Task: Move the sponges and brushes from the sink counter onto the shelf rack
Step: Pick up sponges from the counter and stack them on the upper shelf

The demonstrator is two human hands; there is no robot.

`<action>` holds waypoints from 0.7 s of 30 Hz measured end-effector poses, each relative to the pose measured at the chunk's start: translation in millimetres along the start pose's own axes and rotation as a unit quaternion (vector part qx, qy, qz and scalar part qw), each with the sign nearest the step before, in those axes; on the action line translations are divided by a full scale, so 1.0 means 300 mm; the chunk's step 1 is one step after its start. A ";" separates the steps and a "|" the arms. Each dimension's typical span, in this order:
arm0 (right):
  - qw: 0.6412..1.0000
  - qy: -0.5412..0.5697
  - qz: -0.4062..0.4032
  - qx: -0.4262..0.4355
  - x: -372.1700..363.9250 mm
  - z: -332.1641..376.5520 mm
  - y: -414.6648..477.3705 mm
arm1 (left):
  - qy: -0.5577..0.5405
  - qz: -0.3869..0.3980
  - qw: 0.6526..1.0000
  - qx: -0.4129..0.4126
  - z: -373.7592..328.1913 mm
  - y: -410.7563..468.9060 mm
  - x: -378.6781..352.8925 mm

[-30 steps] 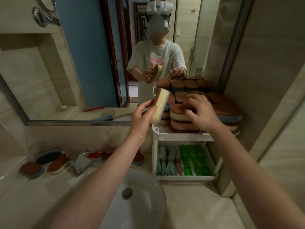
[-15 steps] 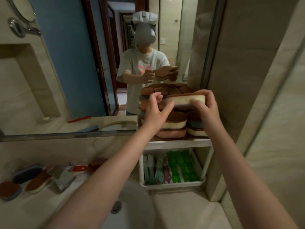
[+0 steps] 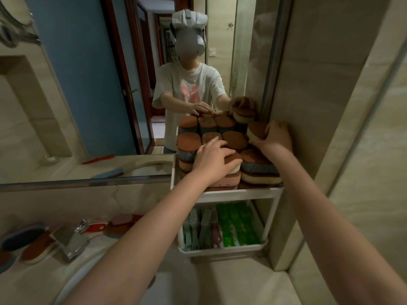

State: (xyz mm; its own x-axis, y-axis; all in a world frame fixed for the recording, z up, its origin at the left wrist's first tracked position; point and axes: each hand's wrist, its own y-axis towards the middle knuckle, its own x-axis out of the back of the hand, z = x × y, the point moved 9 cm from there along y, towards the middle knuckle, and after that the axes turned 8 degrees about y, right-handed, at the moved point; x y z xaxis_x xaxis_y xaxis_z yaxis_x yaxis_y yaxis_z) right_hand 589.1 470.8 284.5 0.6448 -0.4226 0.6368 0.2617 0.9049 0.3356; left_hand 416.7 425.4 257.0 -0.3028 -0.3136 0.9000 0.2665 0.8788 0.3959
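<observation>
Brown-topped sponge point(image 3: 255, 131) is gripped by the right hand point(image 3: 275, 136) atop the stack point(image 3: 234, 140) on the shelf rack point(image 3: 242, 193), which is steadied by the spread left hand point(image 3: 214, 160); placement seems underway, and a gentle release is called for next.

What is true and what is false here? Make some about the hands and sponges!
1. The right hand holds a sponge. True.
2. The left hand is in the sink. False: it rests on the stacked sponges on the rack.
3. The rack's top shelf is bare. False: it is packed with sponges.
4. Loose sponges lie on the counter by the tap. True.
</observation>
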 end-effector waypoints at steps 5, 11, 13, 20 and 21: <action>0.999 -0.039 0.017 0.013 -0.013 0.008 -0.014 | -0.031 -0.036 0.999 0.005 0.006 -0.003 0.030; 0.984 -0.083 -0.054 0.149 0.018 0.066 -0.117 | -0.068 -0.091 0.993 0.028 0.029 -0.025 0.080; 0.983 -0.068 -0.055 0.164 0.007 0.085 -0.159 | -0.089 -0.118 0.988 0.032 0.040 -0.043 0.101; 0.948 -0.031 -0.063 0.312 -0.083 0.302 -0.401 | -0.166 -0.236 0.952 0.102 0.184 -0.207 0.213; 0.943 -0.025 -0.053 0.326 -0.106 0.341 -0.441 | -0.179 -0.245 0.946 0.110 0.217 -0.242 0.227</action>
State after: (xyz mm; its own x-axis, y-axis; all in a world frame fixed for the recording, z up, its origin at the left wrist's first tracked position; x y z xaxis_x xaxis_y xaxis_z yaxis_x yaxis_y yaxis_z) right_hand 460.5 359.3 290.9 0.6004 -0.5254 0.6029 -0.1863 0.6413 0.7443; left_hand 317.2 363.7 277.6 -0.6422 -0.5953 0.4829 -0.1711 0.7254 0.6668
